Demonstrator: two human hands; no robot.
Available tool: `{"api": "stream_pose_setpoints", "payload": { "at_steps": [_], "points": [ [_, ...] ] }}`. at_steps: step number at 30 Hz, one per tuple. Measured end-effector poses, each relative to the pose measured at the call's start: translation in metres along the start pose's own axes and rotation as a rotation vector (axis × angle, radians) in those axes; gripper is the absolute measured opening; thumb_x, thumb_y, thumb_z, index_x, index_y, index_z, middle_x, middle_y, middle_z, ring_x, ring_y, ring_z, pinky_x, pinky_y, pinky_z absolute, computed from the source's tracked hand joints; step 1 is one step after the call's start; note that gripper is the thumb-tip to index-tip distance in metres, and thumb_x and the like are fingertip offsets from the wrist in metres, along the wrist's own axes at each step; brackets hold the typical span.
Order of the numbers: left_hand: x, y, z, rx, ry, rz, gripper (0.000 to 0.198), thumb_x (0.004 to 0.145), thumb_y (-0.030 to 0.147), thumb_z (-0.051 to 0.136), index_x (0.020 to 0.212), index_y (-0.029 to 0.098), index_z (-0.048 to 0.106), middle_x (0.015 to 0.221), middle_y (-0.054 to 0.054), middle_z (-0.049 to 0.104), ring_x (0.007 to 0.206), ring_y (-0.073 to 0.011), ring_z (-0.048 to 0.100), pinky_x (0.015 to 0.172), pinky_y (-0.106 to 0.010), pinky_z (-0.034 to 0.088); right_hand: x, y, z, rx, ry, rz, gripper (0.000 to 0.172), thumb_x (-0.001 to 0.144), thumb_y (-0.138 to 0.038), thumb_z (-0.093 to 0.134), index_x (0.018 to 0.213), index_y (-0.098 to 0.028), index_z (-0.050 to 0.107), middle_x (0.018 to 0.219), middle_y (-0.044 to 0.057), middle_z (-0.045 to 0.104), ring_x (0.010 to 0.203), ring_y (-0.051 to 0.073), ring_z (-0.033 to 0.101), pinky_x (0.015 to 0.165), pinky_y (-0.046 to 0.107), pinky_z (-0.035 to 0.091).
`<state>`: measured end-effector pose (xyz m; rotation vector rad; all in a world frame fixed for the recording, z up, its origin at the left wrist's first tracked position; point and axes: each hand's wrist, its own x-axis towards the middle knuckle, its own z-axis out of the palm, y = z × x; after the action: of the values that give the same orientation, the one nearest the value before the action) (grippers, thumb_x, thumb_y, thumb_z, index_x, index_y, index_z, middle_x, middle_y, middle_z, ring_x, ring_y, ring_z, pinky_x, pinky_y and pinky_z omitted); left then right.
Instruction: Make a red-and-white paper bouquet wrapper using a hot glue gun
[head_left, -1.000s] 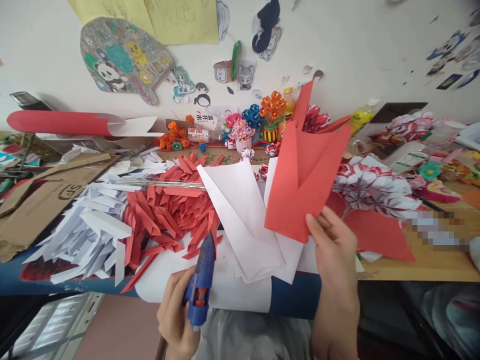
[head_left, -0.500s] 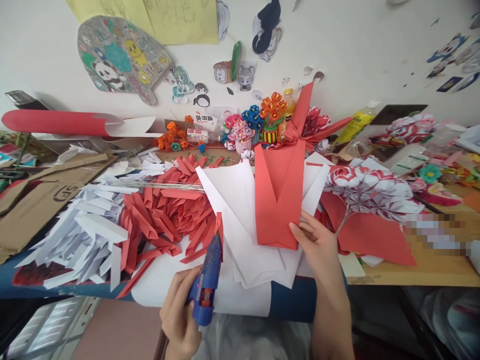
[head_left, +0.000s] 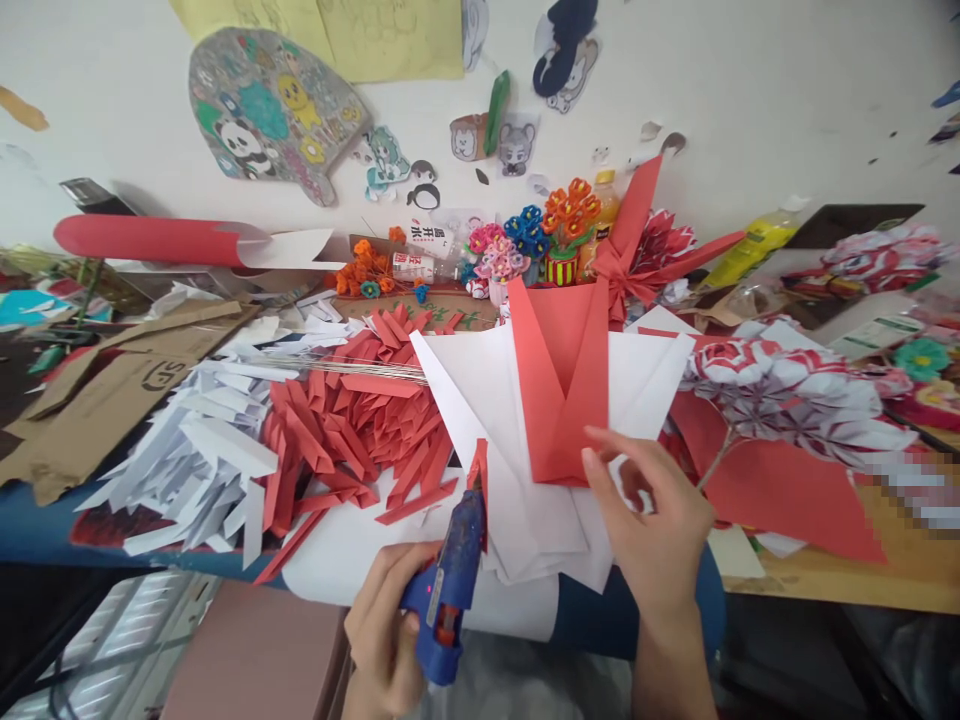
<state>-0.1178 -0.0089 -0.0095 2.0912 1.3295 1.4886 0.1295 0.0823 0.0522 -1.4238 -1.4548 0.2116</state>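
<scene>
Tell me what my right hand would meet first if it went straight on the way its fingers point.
Likely the folded red paper, just ahead of your right hand; whether the fingertips touch it is unclear.

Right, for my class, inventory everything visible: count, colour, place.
glue gun: one, blue, front centre
red sheets: at least two, red, centre and right
white sheets: several, white, beneath centre red sheet
folded pieces: many, red and white, left
thin rods: several, pale, left
cardboard: count unclear, brown, left
red roll: one, red, back left
craft flowers: many, mixed, back centre
paper flowers: many, red and white, right
bottles: several, mixed, back
wall pictures: many, mixed, top
left hand: one, on glue gun
right hand: one, near centre red sheet
</scene>
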Motion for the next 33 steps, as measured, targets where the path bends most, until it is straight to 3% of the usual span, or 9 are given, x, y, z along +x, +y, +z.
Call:
{"api": "stream_pose_setpoints", "payload": {
  "at_steps": [2,4,7,13,21,26,33],
  "points": [
    [0.002,0.002,0.000,0.020,-0.013,0.024,0.037,0.105,0.032,0.036,0.127,0.013,0.058,0.108,-0.013,0.064,0.095,-0.0222,0.065,0.076,-0.031,0.054,-0.004,-0.008,-0.001,0.189,-0.253,0.073,0.014,0.093,-0.033,0.066,0.092,-0.022,0.075,0.076,0.000,0.065,0.057,0.011,0.047,0.050,0.024,0.037],
    [0.002,0.004,0.001,0.052,-0.024,0.045,0.038,0.106,0.032,0.036,0.129,0.012,0.057,0.110,-0.014,0.064,0.097,-0.0217,0.065,0.078,-0.030,0.055,-0.007,-0.013,0.001,0.304,-0.450,0.160,0.020,0.092,-0.038,0.068,0.082,-0.021,0.073,0.068,-0.001,0.062,0.056,0.010,0.047,0.048,0.023,0.035],
    [0.000,0.004,0.000,0.098,-0.038,0.085,0.039,0.106,0.032,0.036,0.131,0.010,0.057,0.110,-0.015,0.065,0.099,-0.0219,0.066,0.080,-0.029,0.056,-0.008,-0.016,0.007,0.402,-0.582,0.265,0.028,0.090,-0.043,0.068,0.077,-0.019,0.072,0.062,-0.002,0.059,0.053,0.010,0.046,0.050,0.024,0.036],
    [-0.005,0.002,-0.001,0.108,-0.073,0.134,0.041,0.106,0.036,0.038,0.130,0.010,0.059,0.105,-0.015,0.069,0.095,-0.0223,0.068,0.077,-0.029,0.058,0.001,-0.003,0.022,0.509,-0.644,0.384,0.031,0.089,-0.048,0.070,0.107,-0.023,0.076,0.080,0.000,0.065,0.064,0.011,0.051,0.057,0.024,0.039],
    [-0.003,0.006,-0.001,0.113,-0.099,0.149,0.043,0.106,0.038,0.038,0.129,0.010,0.061,0.100,-0.014,0.070,0.089,-0.0211,0.070,0.073,-0.029,0.058,0.006,0.006,0.024,0.646,-0.683,0.379,0.023,0.087,-0.045,0.073,0.089,-0.022,0.074,0.082,0.000,0.063,0.071,0.013,0.050,0.063,0.025,0.037],
    [-0.004,0.007,0.001,0.087,-0.110,0.160,0.044,0.106,0.038,0.038,0.130,0.009,0.061,0.100,-0.014,0.069,0.089,-0.0206,0.069,0.074,-0.029,0.058,0.006,0.007,0.023,0.672,-0.688,0.425,0.023,0.088,-0.043,0.073,0.085,-0.021,0.069,0.078,-0.002,0.056,0.067,0.011,0.042,0.059,0.025,0.031],
    [-0.003,0.007,0.000,0.100,-0.087,0.138,0.044,0.105,0.039,0.039,0.131,0.011,0.061,0.101,-0.014,0.070,0.089,-0.0215,0.070,0.073,-0.029,0.058,0.005,0.008,0.026,0.650,-0.651,0.386,0.027,0.092,-0.046,0.067,0.085,-0.020,0.064,0.077,-0.002,0.050,0.066,0.011,0.040,0.059,0.025,0.031]
  ]
}}
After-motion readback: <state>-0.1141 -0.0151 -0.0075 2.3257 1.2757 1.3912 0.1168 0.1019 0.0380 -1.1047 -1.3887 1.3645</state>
